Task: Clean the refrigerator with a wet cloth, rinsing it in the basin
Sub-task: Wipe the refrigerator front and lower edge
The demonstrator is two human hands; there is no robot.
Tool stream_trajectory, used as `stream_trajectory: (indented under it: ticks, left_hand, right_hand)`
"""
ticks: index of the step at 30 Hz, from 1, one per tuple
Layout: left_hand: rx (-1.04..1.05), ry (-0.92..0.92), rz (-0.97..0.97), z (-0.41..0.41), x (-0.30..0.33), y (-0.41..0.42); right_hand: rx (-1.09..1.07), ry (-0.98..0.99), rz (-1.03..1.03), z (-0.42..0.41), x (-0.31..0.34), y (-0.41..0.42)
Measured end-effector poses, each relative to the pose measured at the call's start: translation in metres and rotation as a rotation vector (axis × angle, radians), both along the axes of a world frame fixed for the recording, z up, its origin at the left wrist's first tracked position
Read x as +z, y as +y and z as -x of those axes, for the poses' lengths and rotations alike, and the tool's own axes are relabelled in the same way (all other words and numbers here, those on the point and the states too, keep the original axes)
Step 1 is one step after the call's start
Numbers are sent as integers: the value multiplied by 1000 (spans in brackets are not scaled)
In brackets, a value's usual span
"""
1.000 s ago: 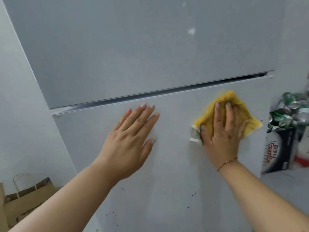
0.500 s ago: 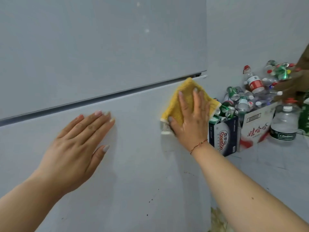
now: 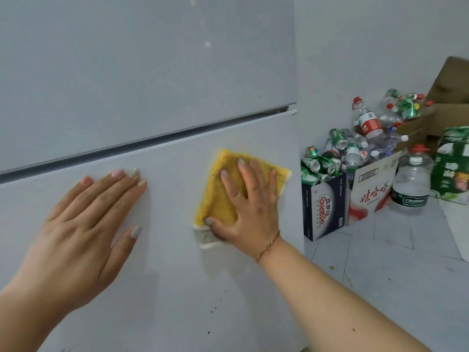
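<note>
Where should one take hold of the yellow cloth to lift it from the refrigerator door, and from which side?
Likely pinch the yellow cloth at its loose lower-left corner, coming from below-left: that corner hangs free beside the right hand, which presses the rest flat against the refrigerator door.

Both my forearms are bare, no sleeves in sight. A thin reddish-gold bracelet circles my right wrist, just below my right hand. The nails on my left hand, left of that bracelet, are painted in mixed pale shades: pink, grey, greenish.
</note>
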State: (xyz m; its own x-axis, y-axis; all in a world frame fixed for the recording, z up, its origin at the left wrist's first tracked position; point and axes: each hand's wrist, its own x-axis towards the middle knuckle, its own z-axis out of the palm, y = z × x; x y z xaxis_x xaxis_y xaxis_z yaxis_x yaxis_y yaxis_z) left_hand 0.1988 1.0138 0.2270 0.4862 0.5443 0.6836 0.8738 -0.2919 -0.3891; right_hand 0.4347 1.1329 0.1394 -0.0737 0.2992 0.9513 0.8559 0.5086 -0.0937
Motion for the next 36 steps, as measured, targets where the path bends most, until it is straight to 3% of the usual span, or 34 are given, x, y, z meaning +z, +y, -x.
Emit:
stream_trajectory:
  ticks: [4, 11, 14, 17, 21, 24, 27, 31, 36]
  left_hand:
    - [5, -5, -9, -4, 2, -4]
    - [53, 40, 26, -8, 7, -14]
    - [81, 61, 55, -8, 6, -14]
    - [67, 29, 68, -8, 6, -15]
    - [-6, -42, 48, -9, 1, -18]
    - [-21, -59, 23, -11, -10, -20]
    - [-14, -68, 5, -12, -19, -21]
    - [-12, -89, 1, -10, -31, -25]
    - [-8, -93, -1, -8, -54, -39]
  right_hand:
    - [-108, 25, 49, -26, 23, 17]
    - [-154, 571, 349, 0, -34, 4]
    - [-137, 618, 371, 40, -49, -14]
    - [-107, 488, 290, 74, -47, -32]
    - [14, 77, 47, 96, -50, -44]
    - [136, -235, -162, 77, -58, -36]
    - [140, -347, -274, 35, -64, -12]
    - [-19, -185, -142, -29, -85, 22]
    - [-173, 283, 212, -33, -91, 14]
